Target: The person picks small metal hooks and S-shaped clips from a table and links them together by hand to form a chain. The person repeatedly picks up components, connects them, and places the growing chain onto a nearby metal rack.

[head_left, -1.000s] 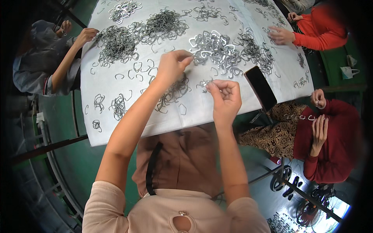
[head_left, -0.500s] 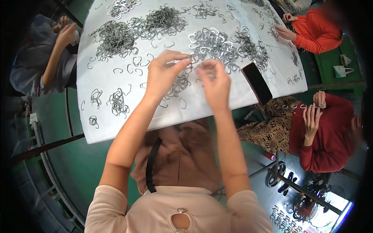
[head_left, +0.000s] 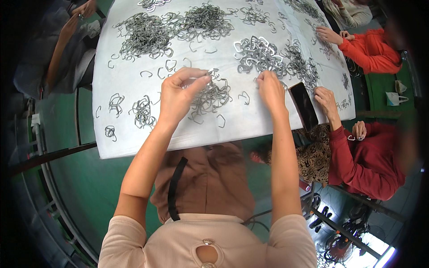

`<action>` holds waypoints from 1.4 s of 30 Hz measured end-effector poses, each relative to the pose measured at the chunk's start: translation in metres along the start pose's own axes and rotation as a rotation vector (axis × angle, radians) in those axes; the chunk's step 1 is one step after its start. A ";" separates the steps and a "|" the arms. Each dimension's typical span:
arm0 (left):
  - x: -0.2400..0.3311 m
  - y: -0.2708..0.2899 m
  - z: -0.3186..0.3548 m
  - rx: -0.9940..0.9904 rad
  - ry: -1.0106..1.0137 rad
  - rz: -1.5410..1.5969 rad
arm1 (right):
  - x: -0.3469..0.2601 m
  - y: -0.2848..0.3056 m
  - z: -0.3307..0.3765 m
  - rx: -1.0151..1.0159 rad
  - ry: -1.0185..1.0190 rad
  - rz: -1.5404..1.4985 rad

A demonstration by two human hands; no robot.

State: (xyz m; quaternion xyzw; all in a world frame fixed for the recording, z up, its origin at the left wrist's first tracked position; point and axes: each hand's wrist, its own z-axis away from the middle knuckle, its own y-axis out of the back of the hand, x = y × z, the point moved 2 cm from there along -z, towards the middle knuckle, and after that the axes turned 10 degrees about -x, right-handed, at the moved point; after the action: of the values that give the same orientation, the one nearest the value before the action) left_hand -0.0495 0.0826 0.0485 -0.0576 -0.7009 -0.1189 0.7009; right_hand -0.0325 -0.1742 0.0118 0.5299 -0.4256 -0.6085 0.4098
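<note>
Rings of bent metal (head_left: 145,35) lie in heaps on the white table (head_left: 250,123). The left hand (head_left: 178,94) pinches a small ring (head_left: 212,72) by the far side of a dark heap (head_left: 212,98). The right hand (head_left: 271,93) has its fingers close together at the near edge of a shiny heap (head_left: 258,52); I cannot tell if its grip holds anything. A black phone (head_left: 304,106) lies to the right.

Between the forearms (head_left: 145,161), the table edge (head_left: 241,128) lies bare — a dark loop heap (head_left: 214,96) crowds the left hand (head_left: 179,99); a bright heap (head_left: 258,52) and phone (head_left: 304,106) hem the right hand (head_left: 271,90).
</note>
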 end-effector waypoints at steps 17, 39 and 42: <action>0.012 0.068 0.075 0.263 -0.120 0.088 | -0.109 -0.009 0.005 -0.556 0.201 -0.959; 0.002 0.153 0.134 0.466 -0.110 0.030 | -0.182 -0.044 -0.099 -0.132 0.527 0.042; 0.001 0.153 0.134 0.462 -0.113 0.032 | -0.183 -0.039 -0.103 -0.169 0.472 -0.110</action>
State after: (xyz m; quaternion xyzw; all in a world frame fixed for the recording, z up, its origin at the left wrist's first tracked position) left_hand -0.1412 0.2630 0.0639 0.0865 -0.7466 0.0590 0.6570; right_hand 0.0871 0.0024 0.0209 0.6433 -0.2364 -0.5228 0.5068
